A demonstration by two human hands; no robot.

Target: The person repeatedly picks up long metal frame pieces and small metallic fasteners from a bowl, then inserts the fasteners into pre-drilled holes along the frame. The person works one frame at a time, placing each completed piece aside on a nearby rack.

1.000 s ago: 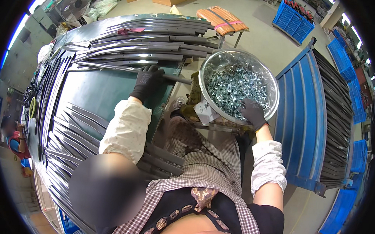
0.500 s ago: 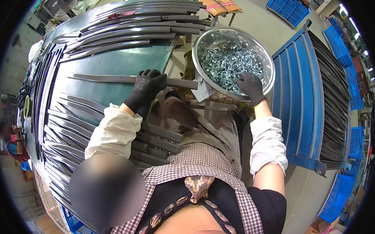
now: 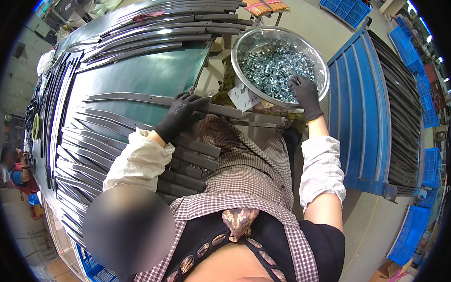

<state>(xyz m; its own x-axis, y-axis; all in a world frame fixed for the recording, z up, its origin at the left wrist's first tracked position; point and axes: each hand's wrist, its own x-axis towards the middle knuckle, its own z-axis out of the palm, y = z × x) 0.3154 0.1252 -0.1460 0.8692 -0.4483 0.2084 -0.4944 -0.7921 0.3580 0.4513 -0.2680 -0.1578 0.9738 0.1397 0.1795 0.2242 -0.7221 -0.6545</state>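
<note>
From my remote post I have the left hand (image 3: 183, 113) closed around one dark strip (image 3: 132, 97), its fingers curled over the strip near the right end. That strip lies crosswise over the green worktop (image 3: 143, 71), and its right end sticks out past the edge, just below the bowl (image 3: 308, 48).

My right hand (image 3: 305, 92) reaches over the near right rim of that round, shiny bowl. Its fingers are bent toward the small metal clips (image 3: 272, 68) heaped inside; I cannot tell whether they pinch one. Both hands wear dark gloves, with pale sleeve covers (image 3: 324, 169) on the forearms.

A handwritten paper (image 3: 242, 98) hangs at the bowl's near left side. Farther back on the worktop I see a row of similar strips (image 3: 159, 40), with a scrap of reddish cloth (image 3: 142, 17) on top. A nearer group of strips (image 3: 93, 146) fans out below the held one, their right ends close to the checked apron (image 3: 252, 167).

To the right of the bowl stands a ribbed blue container (image 3: 358, 116), with many dark strips (image 3: 397, 117) packed along its far side.
</note>
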